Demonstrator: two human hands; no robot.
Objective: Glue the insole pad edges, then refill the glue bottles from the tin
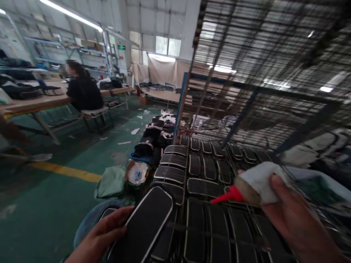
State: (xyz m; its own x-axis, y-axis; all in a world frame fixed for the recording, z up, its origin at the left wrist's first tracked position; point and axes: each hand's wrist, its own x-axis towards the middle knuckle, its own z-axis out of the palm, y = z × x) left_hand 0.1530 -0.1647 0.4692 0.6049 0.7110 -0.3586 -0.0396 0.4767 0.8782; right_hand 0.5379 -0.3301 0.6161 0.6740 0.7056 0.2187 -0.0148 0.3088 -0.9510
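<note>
My left hand (105, 233) grips a black panel with rounded corners and a pale line along its edge (145, 223), tilted at the lower middle. In my right hand (293, 212) is a white squeeze bottle (260, 182) with a red pointed nozzle, which points left and slightly down. Its tip hangs above rows of similar black panels (210, 164) lying on a wire rack. The fingers beneath the bottle are mostly hidden.
Wire mesh shelves (263, 65) on a blue frame (179, 106) rise at the right. A round container (137, 173) and green cloth (112, 182) are on the floor beside black bundles (149, 142). A person (85, 87) sits at a long table (55, 100).
</note>
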